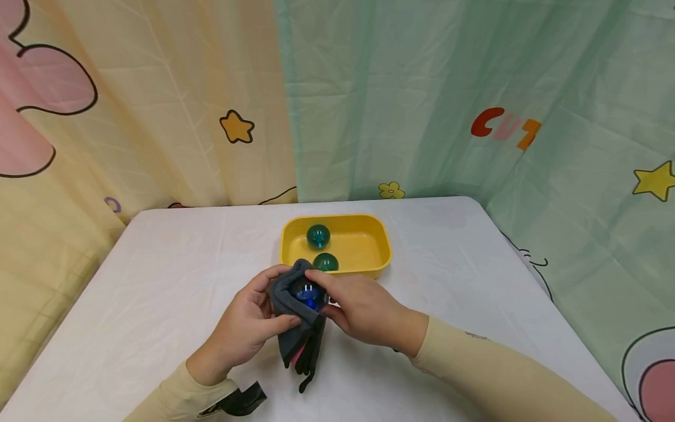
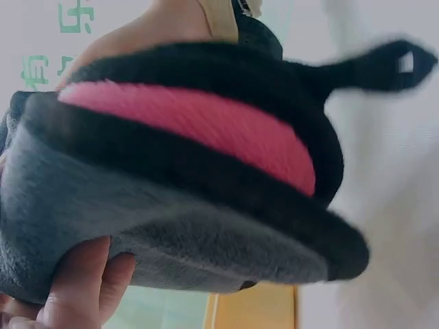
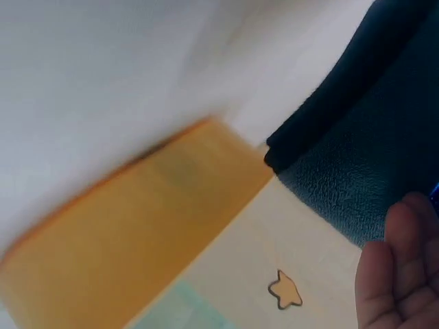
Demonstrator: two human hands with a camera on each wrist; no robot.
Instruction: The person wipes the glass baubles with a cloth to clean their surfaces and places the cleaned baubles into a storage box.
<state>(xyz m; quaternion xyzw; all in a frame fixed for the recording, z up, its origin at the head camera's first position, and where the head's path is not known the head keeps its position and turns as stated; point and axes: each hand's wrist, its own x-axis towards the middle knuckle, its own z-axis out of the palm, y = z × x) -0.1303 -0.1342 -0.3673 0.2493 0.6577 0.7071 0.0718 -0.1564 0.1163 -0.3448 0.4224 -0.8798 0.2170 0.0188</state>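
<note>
A dark grey plush cloth (image 1: 287, 305) with black edging, a hanging loop and a pink inner layer is folded around a clear blue ball (image 1: 310, 294). My left hand (image 1: 248, 319) grips the cloth from the left, its thumb across the front. From the right, my right hand (image 1: 364, 302) holds the ball between thumb and fingers, at the cloth's edge. In the left wrist view the cloth (image 2: 158, 199) fills the middle, its pink layer showing, and hides the ball. In the right wrist view the fingers (image 3: 405, 267) lie beside the cloth (image 3: 343, 185).
Just beyond the hands, a yellow tray (image 1: 364, 269) stands on the white-covered table (image 1: 200, 258). Two clear green balls, one teal (image 1: 319, 236) and one darker (image 1: 326, 262), lie in its left part. Printed curtains (image 1: 401, 99) hang behind the table.
</note>
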